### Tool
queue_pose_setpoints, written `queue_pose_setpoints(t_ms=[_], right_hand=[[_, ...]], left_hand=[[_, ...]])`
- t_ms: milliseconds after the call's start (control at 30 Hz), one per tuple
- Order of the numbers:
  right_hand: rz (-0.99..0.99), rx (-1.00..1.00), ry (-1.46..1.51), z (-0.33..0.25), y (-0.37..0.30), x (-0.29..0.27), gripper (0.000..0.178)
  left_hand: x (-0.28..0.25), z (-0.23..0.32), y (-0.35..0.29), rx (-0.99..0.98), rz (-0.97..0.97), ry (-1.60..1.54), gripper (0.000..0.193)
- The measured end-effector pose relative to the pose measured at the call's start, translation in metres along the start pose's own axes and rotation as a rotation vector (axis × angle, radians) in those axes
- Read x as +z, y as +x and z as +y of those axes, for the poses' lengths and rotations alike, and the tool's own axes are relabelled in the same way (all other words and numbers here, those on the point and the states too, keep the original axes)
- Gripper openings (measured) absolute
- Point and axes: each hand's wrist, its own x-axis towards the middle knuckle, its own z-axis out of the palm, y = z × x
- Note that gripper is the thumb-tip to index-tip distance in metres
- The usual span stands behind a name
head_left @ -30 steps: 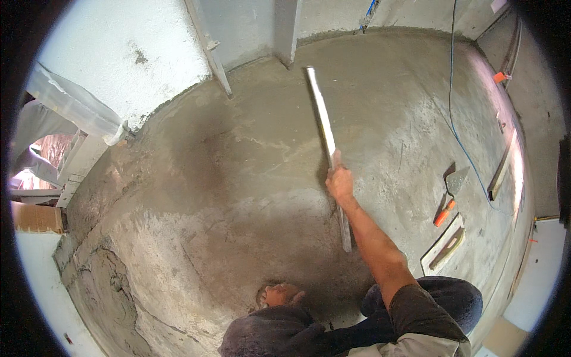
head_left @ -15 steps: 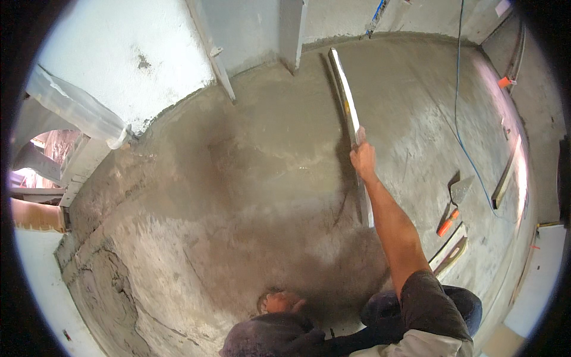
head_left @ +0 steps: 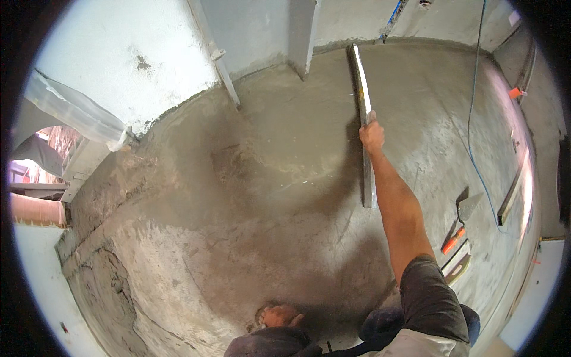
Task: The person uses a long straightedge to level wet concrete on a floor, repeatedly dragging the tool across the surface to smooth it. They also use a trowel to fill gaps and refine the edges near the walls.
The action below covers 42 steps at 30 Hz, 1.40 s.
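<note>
My right hand [head_left: 372, 137] is closed round a long metal straightedge [head_left: 361, 77]. Its light-coloured length lies across the wet grey mortar floor [head_left: 285, 137], pointing away from me, with the far end close to the back wall. My right arm is stretched out nearly straight. By my left knee, low in the view, a patch of bare skin [head_left: 279, 316] rests at the floor; whether it is my left hand or a foot I cannot make out, and no fingers show clearly.
To the right lie a pointed trowel [head_left: 455, 238] with an orange handle and a flat finishing trowel [head_left: 458, 268]. A blue cable [head_left: 471, 143] trails across the floor near a short bar [head_left: 513, 190]. Rough mortar [head_left: 107, 291] lies lower left, beside a plastic-wrapped pipe [head_left: 83, 113].
My right hand has slid the straightedge to the right and slightly away from me over the mortar. The whole view has shifted a little; the trowels stay where they lay.
</note>
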Motion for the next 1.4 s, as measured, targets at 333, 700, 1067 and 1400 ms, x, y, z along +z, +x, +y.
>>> queue_pose_setpoints(t_ms=[333, 700, 1067, 1400], right_hand=[[-0.156, -0.054, -0.056, 0.002, 0.006, 0.013, 0.043], [-0.164, -0.263, -0.092, 0.027, -0.036, 0.003, 0.052], [-0.197, -0.375, -0.009, 0.049, -0.120, -0.019, 0.057], [-0.207, -0.449, 0.050, 0.046, -0.197, -0.034, 0.060]], left_hand=[[-0.005, 0.005, -0.003, 0.026, 0.021, -0.023, 0.029], [-0.014, 0.021, -0.006, 0.016, 0.150, 0.009, 0.021], [-0.018, 0.026, -0.010, -0.041, 0.125, 0.005, 0.024], [-0.005, 0.007, -0.011, 0.058, 0.104, -0.034, 0.030]])
